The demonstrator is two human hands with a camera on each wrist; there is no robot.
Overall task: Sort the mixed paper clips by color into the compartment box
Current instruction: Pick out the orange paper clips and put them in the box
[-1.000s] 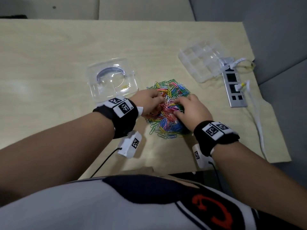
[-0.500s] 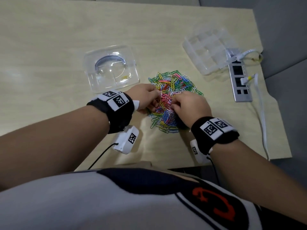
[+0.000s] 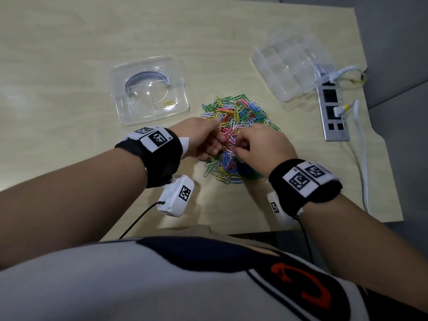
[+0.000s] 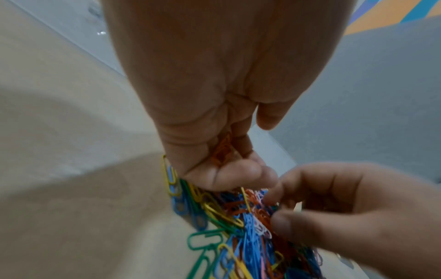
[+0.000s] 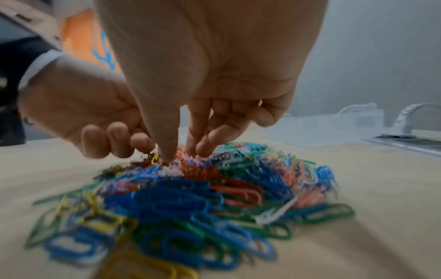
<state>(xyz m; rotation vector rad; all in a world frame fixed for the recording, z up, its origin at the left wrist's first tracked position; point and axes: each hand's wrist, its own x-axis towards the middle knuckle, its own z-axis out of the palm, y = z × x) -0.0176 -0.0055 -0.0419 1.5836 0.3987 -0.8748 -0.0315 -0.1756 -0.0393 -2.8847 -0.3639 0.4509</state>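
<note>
- Pale wooden table with bare room at left; its right edge runs just past a power strip.
- Paper clip pile sits mid-table, the compartment box apart at upper right, a clear lid at left.
- Left hand curls around orange clips.
- Right hand pinches into the pile; what it grips is unclear.
- Since a second ago, both hands have lifted slightly and drawn closer together.

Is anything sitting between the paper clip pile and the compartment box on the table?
Nothing visible does. Bare tabletop separates the paper clip pile from the compartment box; the USB hub lies beside the box, off that path.
</note>
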